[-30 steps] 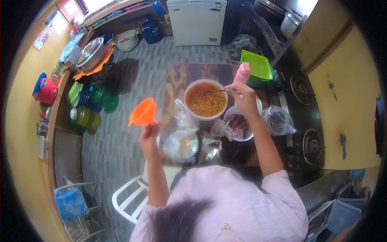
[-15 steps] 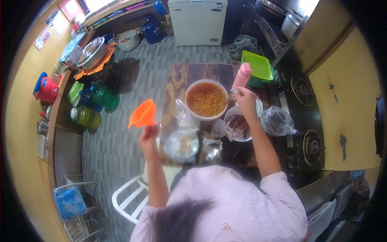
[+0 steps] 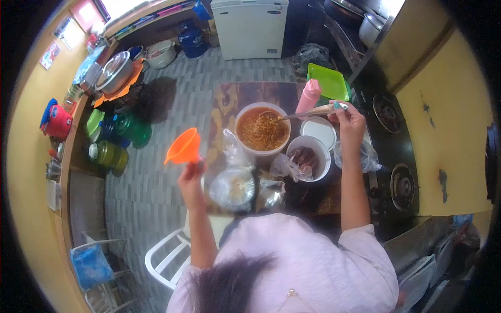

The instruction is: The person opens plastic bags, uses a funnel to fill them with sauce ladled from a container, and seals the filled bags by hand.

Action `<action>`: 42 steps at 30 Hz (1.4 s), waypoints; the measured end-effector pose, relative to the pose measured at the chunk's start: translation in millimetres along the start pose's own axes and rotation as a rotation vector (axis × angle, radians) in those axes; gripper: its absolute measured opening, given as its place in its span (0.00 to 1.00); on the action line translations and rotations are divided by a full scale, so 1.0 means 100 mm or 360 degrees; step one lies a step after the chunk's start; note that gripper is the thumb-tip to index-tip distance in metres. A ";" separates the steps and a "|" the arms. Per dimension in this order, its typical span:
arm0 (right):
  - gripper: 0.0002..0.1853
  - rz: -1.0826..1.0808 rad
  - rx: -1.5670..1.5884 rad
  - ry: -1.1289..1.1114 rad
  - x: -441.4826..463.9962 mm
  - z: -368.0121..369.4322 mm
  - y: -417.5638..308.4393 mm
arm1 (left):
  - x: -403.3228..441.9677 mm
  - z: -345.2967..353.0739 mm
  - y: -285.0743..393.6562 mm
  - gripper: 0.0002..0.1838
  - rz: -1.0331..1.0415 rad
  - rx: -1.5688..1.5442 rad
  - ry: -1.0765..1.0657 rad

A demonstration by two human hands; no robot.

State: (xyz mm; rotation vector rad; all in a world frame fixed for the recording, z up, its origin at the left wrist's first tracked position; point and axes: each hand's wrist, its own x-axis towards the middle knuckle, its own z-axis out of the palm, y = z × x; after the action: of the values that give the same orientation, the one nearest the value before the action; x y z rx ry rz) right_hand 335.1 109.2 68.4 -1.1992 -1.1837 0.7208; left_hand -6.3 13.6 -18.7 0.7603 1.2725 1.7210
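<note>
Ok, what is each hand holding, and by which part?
Left hand: orange plastic funnel, near its wide rim's lower edge. Right hand: long silvery metal utensil, near its handle's upper end.

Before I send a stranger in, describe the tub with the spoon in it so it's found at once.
Find the brown patterned table; on it stands a round, whitish tub. The right hand holds a spoon dipping into it. Its orange-brown liquid with yellowish bits sets it apart from the smaller tub of dark pieces beside it.
</note>
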 end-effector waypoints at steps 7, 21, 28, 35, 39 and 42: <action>0.08 -0.0358 0.0107 -0.0149 -0.16 0.17 -0.15 | 0.02 -0.03 -0.04 0.14 0.0002 -0.0015 -0.0038; 0.05 -0.0596 -0.0441 -0.0479 -0.27 0.46 0.28 | -0.05 -0.05 -0.06 0.14 -0.0020 0.0005 -0.0004; 0.06 -0.0509 -0.0754 -0.0434 -0.31 0.53 0.56 | -0.03 -0.07 -0.11 0.13 -0.0013 -0.0034 -0.0014; 0.07 0.0031 -0.0401 -0.0161 -0.17 0.43 0.71 | -0.04 -0.03 -0.06 0.12 -0.0019 -0.0057 -0.0008; 0.07 0.0189 -0.0093 -0.0016 -0.08 0.26 0.46 | -0.02 -0.05 -0.08 0.12 -0.0010 -0.0043 -0.0019; 0.08 0.0146 0.0049 0.0092 -0.07 0.16 0.35 | -0.03 -0.03 -0.09 0.12 -0.0033 -0.0023 -0.0004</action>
State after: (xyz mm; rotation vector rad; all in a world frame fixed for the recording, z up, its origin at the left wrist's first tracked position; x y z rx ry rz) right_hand 323.6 117.2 32.2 -1.2472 -1.0718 0.7652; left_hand -5.0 11.3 -27.6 0.7383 1.2610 1.7103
